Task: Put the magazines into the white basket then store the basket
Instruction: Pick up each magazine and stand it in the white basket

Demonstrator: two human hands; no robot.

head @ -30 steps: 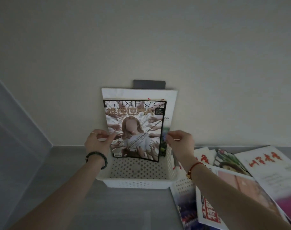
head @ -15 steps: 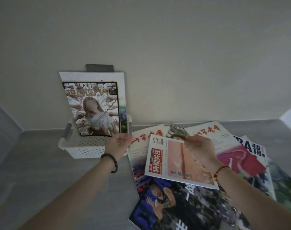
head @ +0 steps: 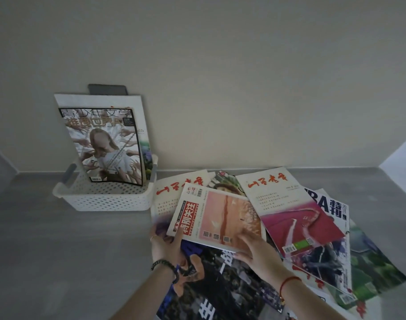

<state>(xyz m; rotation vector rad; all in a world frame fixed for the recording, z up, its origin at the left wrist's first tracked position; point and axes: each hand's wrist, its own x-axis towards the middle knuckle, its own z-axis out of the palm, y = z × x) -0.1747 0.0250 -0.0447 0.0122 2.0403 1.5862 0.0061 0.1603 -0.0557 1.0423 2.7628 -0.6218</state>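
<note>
Now both our hands were off the white basket (head: 100,199) and down on the loose pile, which a second earlier had lain off to our right while we were still settling a magazine upright in the basket. Our left hand (head: 166,247) was closed on the near left corner of the pink-covered magazine (head: 217,218), thumb on top and fingers beneath, and our right hand (head: 255,249) lay spread, palm down, on its near right corner, pressing rather than clasping. That magazine lay on top of the heap, its near edge a little raised, so we judged the next pickup was under way.

The basket sat on the grey worktop (head: 58,262) against the wall, left of the pile and just beside it. In it stood the magazine with the pale figure on its cover (head: 105,144), leaning back toward the wall, with a larger white one (head: 137,105) behind it and a dark grey edge behind that, which we could not identify. The front of the basket was bare.

Still on the worktop were two white magazines with red brush titles (head: 270,192), a sports one with large dark letters (head: 324,204), a dark-covered one (head: 220,292) under our wrists, and others half buried. So most of the loading, and the storing, remained.
</note>
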